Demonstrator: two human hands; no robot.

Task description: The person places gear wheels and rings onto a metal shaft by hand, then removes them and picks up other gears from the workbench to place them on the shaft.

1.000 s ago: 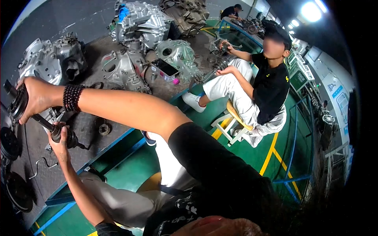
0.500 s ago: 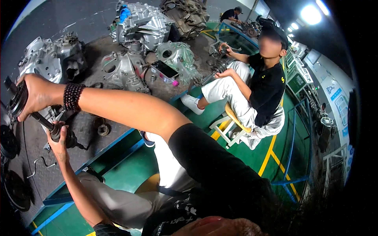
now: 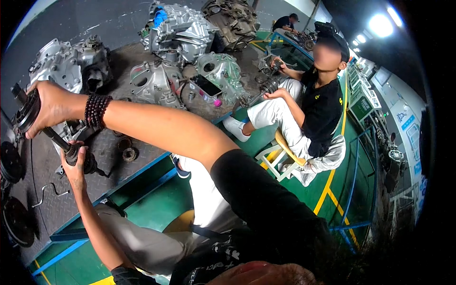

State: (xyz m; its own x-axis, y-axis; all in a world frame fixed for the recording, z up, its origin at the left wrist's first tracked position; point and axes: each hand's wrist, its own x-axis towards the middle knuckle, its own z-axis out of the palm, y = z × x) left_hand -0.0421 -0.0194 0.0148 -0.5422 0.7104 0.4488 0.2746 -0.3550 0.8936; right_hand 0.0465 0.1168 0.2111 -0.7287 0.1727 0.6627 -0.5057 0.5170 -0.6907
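A dark gear shaft (image 3: 58, 139) slants between my two hands above the workbench. My left hand (image 3: 74, 172) is wrapped round the gear cluster (image 3: 76, 156) at its lower end, with a thin tip sticking out toward the bench. At the other end my right hand (image 3: 50, 107), beaded bracelet on the wrist, grips a dark ring-shaped gear (image 3: 28, 112) round the shaft. Part of that ring lies behind my fingers. Several loose gears (image 3: 129, 153) rest on the bench beside the shaft, and a bent metal rod (image 3: 46, 194) lies nearer me.
Metal gearbox housings (image 3: 59, 66) and casting covers (image 3: 154, 80) fill the far side of the bench (image 3: 111, 175). A phone (image 3: 207, 85) lies on a clear box. On the right a seated co-worker (image 3: 317, 99) handles a gear shaft. Dark round discs (image 3: 19, 223) stand at far left.
The whole view has shifted slightly, so things appear a little lower and to the right. Both my hands keep their hold on the gear shaft.
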